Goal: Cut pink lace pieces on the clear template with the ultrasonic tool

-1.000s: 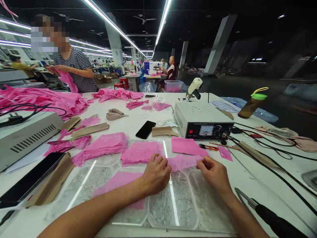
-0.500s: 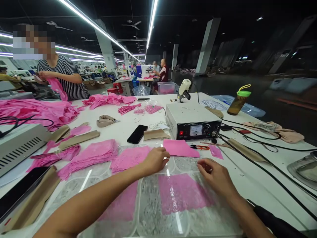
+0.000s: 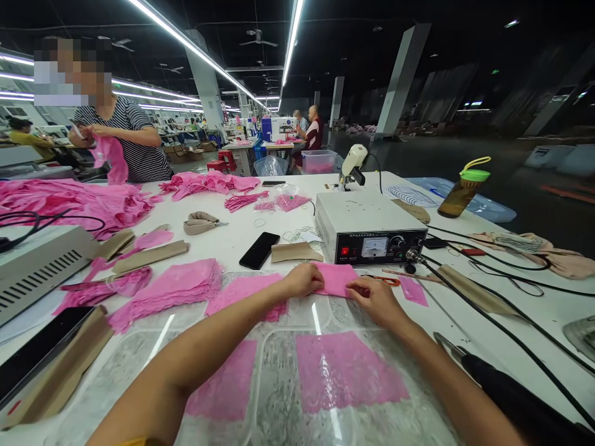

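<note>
While a bottle point(image 3: 458, 197) at the table's point(image 3: 223, 244) far right holds brownish liquid, a tub point(image 3: 320, 161) beyond holds something pink. Lettering on the box point(image 3: 369, 214) is too small to read. Just before the box lies the cloth point(image 3: 335, 279), its long axis running left to right. The left hand point(image 3: 303, 280) curls at its left end, the right hand point(image 3: 375, 297) at its near right corner; whether either pinches it, I cannot tell.

The camera sits on the person's head and looks forward and down. The left hand point(image 3: 303, 280) and right hand point(image 3: 379, 301) are near; the surface point(image 3: 227, 246) spreads around, the hall floor point(image 3: 418, 155) far behind.
</note>
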{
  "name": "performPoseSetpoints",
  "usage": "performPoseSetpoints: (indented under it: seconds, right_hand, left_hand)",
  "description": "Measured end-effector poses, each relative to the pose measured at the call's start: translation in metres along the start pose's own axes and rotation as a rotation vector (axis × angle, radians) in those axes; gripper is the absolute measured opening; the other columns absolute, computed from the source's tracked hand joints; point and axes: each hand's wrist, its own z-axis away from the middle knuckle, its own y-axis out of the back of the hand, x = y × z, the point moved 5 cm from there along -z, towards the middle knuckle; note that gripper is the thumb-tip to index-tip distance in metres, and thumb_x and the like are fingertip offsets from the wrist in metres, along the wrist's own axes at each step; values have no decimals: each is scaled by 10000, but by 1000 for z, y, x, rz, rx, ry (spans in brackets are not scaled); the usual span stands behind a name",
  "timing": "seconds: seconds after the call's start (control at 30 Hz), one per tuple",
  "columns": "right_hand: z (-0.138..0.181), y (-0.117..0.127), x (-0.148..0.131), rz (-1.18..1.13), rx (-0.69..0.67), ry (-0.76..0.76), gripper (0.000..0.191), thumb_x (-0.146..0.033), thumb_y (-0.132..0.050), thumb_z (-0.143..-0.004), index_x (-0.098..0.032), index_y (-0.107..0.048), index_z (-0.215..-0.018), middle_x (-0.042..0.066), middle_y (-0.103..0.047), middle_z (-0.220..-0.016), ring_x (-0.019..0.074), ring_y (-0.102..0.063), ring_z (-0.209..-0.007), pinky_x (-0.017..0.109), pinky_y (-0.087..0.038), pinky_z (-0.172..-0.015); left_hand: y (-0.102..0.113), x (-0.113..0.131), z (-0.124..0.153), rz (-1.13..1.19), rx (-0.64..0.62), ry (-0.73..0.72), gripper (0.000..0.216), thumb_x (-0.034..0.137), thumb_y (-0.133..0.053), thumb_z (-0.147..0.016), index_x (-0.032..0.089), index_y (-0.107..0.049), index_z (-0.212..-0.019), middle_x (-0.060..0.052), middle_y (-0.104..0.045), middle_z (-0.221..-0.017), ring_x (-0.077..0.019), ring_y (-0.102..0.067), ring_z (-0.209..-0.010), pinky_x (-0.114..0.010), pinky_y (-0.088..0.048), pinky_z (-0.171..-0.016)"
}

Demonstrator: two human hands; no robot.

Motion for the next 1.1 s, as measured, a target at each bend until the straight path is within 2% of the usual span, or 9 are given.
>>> performPoseSetpoints:
  seconds: [0.23,0.4,0.63,0.73,0.8,0.97,1.1]
  right_hand:
    - [-3,-13,-19,66,-27,128,131,-303,-612,-823,-218,-708,-854,51,-701,-886,209,-627,-859,329,-491,-780]
    - [-6,-17,-23,161,23,183,115,-285,-624,-823,-198,-694,-852,66,-683,-868,230,-595,-861,341,-474,-768]
    - [0,0,-19,254,138,226,160,-136,-523,-810,-183,-675,-828,84,-664,-836,243,-593,-825,360,-473,-729]
    - [26,15,-26,239,139,271,178,-148,-500,-849,-197,-667,-886,73,-663,-872,235,-609,-859,366,-497,-761]
    - [51,25,-33,213,119,308,193,-161,-483,-883,-210,-662,-936,62,-665,-899,215,-620,-872,352,-518,-772]
    - [115,36,-52,141,69,386,236,-92,-502,-891,-222,-642,-1029,49,-652,-893,176,-621,-823,295,-549,-700]
    - [139,38,-56,137,52,367,267,-65,-497,-897,-218,-626,-1072,50,-648,-883,176,-620,-811,303,-559,-688]
  left_hand:
    - [6,-3,-5,98,-79,46,334,360,-602,-943,136,-594,-1190,-73,-604,-1189,-245,-623,-1020,-405,-553,-846]
    - [10,0,-4,125,-92,77,333,352,-601,-945,136,-589,-1198,-78,-602,-1194,-239,-624,-1017,-404,-553,-843]
    - [33,15,2,112,-55,90,292,347,-598,-949,127,-604,-1141,-68,-626,-1116,-207,-636,-955,-382,-556,-812]
    - [39,30,26,129,-48,66,156,265,-615,-921,115,-658,-910,-36,-652,-923,-161,-629,-823,-311,-529,-753]
    - [34,43,50,155,-63,44,160,165,-604,-868,122,-667,-727,-24,-647,-822,-134,-606,-734,-243,-483,-694]
    - [1,83,107,208,-149,-12,186,58,-582,-777,155,-666,-642,-9,-637,-785,-123,-595,-727,-206,-439,-680]
    - [-21,102,128,225,-198,-51,234,-12,-552,-744,163,-618,-604,1,-618,-758,-117,-584,-737,-187,-425,-659]
